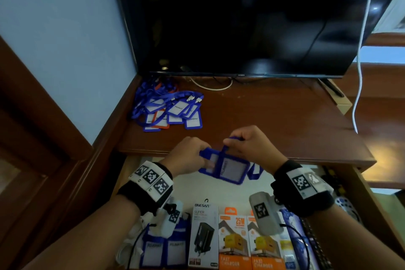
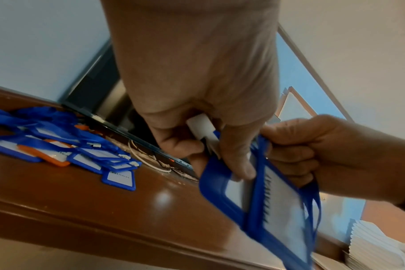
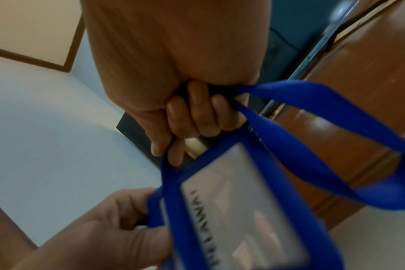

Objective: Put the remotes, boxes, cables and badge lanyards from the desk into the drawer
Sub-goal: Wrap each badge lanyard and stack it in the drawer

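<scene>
Above drawer [image 1: 359, 184] front edge | both hands gripping blue badges [image 1: 228, 167]

Bare forearms, black wristbands [image 1: 140, 197], white blocks with black-and-white square markers [image 1: 303, 182], thin black cables [image 1: 137, 245]

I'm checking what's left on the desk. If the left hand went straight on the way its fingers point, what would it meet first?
The left hand points right, into the blue badge holders it already pinches; just past them is the right hand. Depth is unclear, but the lanyard pile lies off that line.
</scene>
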A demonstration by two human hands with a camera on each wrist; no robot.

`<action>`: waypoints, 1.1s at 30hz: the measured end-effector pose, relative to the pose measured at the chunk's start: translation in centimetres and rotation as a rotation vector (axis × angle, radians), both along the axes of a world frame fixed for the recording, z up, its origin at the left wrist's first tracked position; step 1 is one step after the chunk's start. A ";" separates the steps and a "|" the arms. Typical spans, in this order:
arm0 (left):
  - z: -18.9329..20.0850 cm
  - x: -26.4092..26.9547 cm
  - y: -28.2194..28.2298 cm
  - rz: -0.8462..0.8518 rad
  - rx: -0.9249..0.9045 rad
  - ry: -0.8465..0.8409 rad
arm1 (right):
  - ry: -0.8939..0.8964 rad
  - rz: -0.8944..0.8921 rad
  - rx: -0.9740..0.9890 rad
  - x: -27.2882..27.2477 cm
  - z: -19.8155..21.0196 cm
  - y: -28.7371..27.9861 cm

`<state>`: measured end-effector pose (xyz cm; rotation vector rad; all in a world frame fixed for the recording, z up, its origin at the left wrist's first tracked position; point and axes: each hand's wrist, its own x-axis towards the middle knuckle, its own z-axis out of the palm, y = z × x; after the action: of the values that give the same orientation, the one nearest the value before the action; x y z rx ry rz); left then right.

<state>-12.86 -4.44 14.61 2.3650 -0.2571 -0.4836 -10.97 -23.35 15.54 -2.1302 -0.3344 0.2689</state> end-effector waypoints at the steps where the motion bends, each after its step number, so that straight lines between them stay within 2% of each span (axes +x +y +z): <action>1: 0.2 0.0 0.2 -0.017 0.001 0.026 | 0.045 -0.003 0.025 0.1 -0.2 0.0; 3: 0.5 0.0 0.6 -0.038 -0.032 0.077 | 0.109 0.000 0.064 0.1 -0.9 0.0; 5: 0.6 0.1 1.2 -0.010 -0.151 0.122 | 0.131 0.010 0.084 -0.2 -1.8 -0.1; 9: 0.3 0.1 2.4 0.147 -0.446 0.137 | 0.256 -0.009 0.319 -1.4 -3.7 0.0; 13: -0.5 0.0 2.4 0.248 -0.565 0.145 | 0.309 -0.042 0.350 -1.8 -5.3 0.8; 16: -0.4 0.1 2.1 0.438 -0.702 0.122 | 0.346 -0.085 0.343 -1.6 -5.8 1.3; 18: -0.4 0.4 1.8 0.574 -0.726 0.047 | 0.340 -0.086 0.317 -1.6 -5.8 1.5; 21: -0.5 0.4 1.4 0.707 -0.691 -0.050 | 0.305 -0.043 0.219 -1.7 -5.2 2.0; 24: -0.9 0.3 1.3 0.707 -0.561 -0.122 | 0.237 0.069 0.103 -1.9 -3.8 3.0; 28: -2.0 0.3 1.4 0.509 -0.275 -0.129 | 0.172 0.193 0.024 -1.9 -1.7 3.6; 33: -2.9 -0.2 1.0 0.251 -0.097 -0.076 | 0.080 0.220 -0.126 -0.6 -0.8 2.6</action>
<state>-13.10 -3.40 11.73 2.2832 -0.0159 -0.2566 -11.58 -20.78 14.71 -2.1999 -0.5172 0.5126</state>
